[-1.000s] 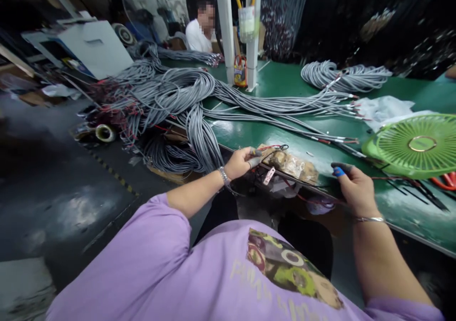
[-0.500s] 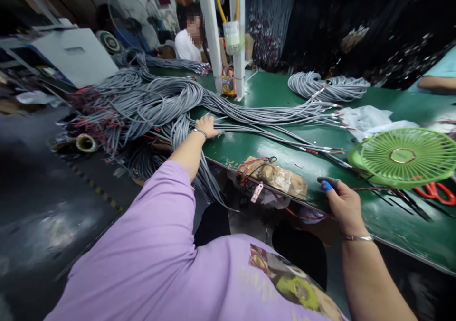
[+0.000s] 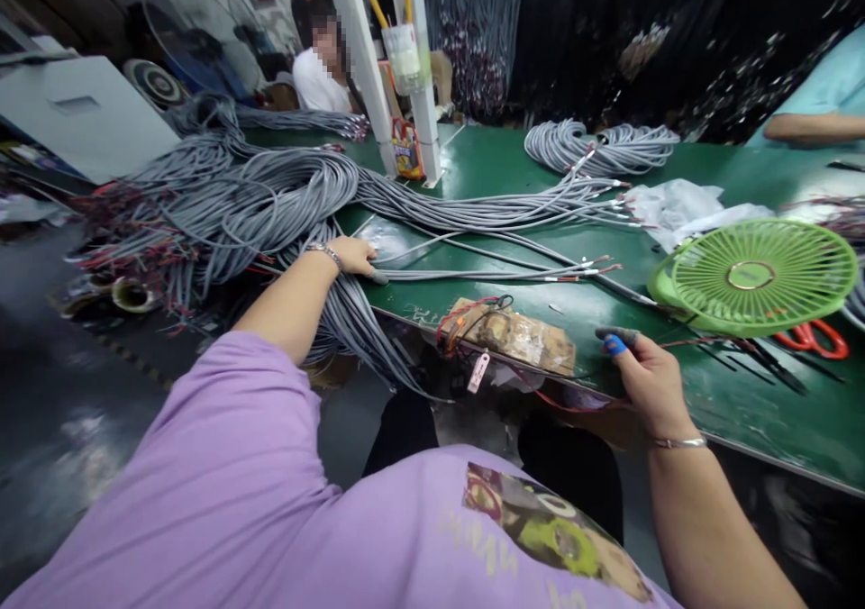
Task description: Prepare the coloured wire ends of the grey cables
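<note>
My left hand is closed around a few grey cables near the front edge of the green bench. Their stripped ends, with red and white wires, point right. Around this hand lies a large heap of grey cables, some hanging over the edge below it. My right hand is held at the bench edge, thumb and forefinger pressed together; blue tape wraps the thumb and a dark cover is on the forefinger. Whether anything sits in that pinch is unclear. A taped cardboard-brown block with wires lies between the hands.
A green fan stands at right, by red-handled scissors and dark pliers. Behind are a coiled cable bundle, a plastic bag and a white post. One person sits behind; another's arm shows at right.
My left hand has shifted left and slightly nearer, and the front cables have slid left, apart from the others. My right hand has stayed about where it was. The view has turned a little.
</note>
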{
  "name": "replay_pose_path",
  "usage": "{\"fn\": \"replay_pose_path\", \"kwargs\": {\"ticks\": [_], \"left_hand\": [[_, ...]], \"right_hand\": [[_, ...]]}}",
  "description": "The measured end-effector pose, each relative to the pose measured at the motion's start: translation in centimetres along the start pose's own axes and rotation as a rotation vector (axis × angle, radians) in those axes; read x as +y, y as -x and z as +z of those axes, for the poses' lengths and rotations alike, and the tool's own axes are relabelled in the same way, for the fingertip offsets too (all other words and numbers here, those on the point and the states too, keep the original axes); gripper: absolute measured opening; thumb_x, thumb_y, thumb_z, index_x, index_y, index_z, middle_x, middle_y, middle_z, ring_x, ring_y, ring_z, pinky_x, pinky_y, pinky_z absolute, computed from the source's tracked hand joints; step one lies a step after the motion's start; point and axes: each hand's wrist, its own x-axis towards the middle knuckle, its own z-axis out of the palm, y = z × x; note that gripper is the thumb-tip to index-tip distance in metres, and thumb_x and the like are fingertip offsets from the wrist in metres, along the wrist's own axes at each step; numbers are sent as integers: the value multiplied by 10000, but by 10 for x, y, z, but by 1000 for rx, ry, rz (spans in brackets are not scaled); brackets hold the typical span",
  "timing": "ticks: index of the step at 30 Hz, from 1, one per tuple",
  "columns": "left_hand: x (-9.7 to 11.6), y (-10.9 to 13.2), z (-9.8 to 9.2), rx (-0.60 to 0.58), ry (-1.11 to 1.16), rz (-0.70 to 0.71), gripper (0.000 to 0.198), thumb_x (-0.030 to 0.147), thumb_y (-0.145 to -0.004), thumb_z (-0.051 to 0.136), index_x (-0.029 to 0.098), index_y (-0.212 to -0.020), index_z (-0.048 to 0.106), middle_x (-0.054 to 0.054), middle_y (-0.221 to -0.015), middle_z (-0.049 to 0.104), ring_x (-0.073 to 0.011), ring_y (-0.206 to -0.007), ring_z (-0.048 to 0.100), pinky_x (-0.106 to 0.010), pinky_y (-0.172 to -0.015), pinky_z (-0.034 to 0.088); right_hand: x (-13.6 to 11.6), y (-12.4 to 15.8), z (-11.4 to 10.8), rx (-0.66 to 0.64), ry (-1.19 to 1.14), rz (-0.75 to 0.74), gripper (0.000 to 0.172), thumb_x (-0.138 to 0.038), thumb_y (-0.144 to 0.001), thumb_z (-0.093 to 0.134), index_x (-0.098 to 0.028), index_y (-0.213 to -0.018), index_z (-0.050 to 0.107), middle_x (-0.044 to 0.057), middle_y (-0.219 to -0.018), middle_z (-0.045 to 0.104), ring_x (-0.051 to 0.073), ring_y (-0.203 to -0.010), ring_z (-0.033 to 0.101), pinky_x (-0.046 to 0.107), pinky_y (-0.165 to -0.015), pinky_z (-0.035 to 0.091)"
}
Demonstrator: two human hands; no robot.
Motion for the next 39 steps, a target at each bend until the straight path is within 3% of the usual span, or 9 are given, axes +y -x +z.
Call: {"fn": "replay_pose_path", "kwargs": {"ticks": [2, 7, 12, 18, 26, 30, 32, 35, 39], "left_hand": [[8, 3, 4, -166, -166, 81, 535, 649, -471, 788, 171, -647, 625, -69, -681, 628, -256, -783, 605, -311, -739, 412], [70, 6, 30, -68, -157, 197, 800, 712, -580, 695, 141, -1133, 598, -161, -1153, 629, -313, -1027, 595, -349, -878, 426], [111, 10, 46, -48, 5, 186, 703, 665, -704, 620, 147, -1178, 575, -97, -924, 682, -262, -853, 620, -338, -768, 431], [81, 41, 34, 51, 243, 187, 390, 571, -743, 570, 185, -704, 609, -45, -685, 631, -188, -702, 545, -319, -671, 414], [40, 78, 14, 388, 910, 109, 439, 623, -655, 601, 212, -605, 455, 59, -410, 340, -111, -470, 379, -334, -622, 472], [39, 98, 2, -143, 361, 104, 350, 552, -588, 662, 220, -549, 559, 27, -477, 510, -146, -491, 449, -279, -511, 347], [47, 107, 0, -171, 184, 90, 322, 513, -568, 678, 215, -520, 564, 16, -470, 512, -160, -503, 466, -280, -514, 311], [58, 113, -3, -7, 246, 55, 318, 534, -630, 646, 217, -646, 628, 17, -543, 584, -171, -570, 531, -280, -554, 357], [58, 109, -19, 578, 822, 57, 418, 608, -643, 656, 210, -625, 526, 69, -420, 477, -125, -479, 498, -310, -588, 474]], "right_hand": [[-1, 0, 0, 0, -6, 5, 292, -426, -789, 633, -225, -957, 760, 62, -911, 763, 249, -847, 687, 366, -766, 517], [-4, 1, 1, 13, -5, 11, 274, -403, -785, 637, -219, -949, 758, 57, -902, 756, 235, -828, 676, 354, -758, 515], [-7, 1, 1, 17, -24, 20, 273, -395, -796, 635, -206, -950, 760, 55, -860, 744, 219, -788, 660, 342, -736, 506], [-8, 1, 3, 32, -99, 2, 261, -386, -786, 639, -203, -932, 756, 43, -868, 740, 205, -796, 651, 331, -759, 497], [-7, 1, 4, 15, -157, -16, 252, -387, -800, 633, -198, -914, 755, 39, -830, 730, 199, -791, 641, 329, -765, 491], [-6, 0, 5, 6, -172, -15, 277, -407, -798, 632, -195, -933, 750, 42, -840, 734, 195, -773, 636, 335, -761, 490], [-7, 0, 5, 1, -166, -17, 267, -401, -796, 630, -198, -921, 750, 39, -818, 730, 200, -781, 637, 339, -768, 493], [-9, 0, 5, 3, -153, -17, 257, -390, -798, 624, -196, -907, 753, 41, -828, 733, 203, -805, 642, 341, -794, 492], [-9, 0, 4, 10, -146, -18, 270, -393, -798, 625, -186, -912, 756, 51, -860, 738, 197, -790, 638, 337, -782, 487]]}}
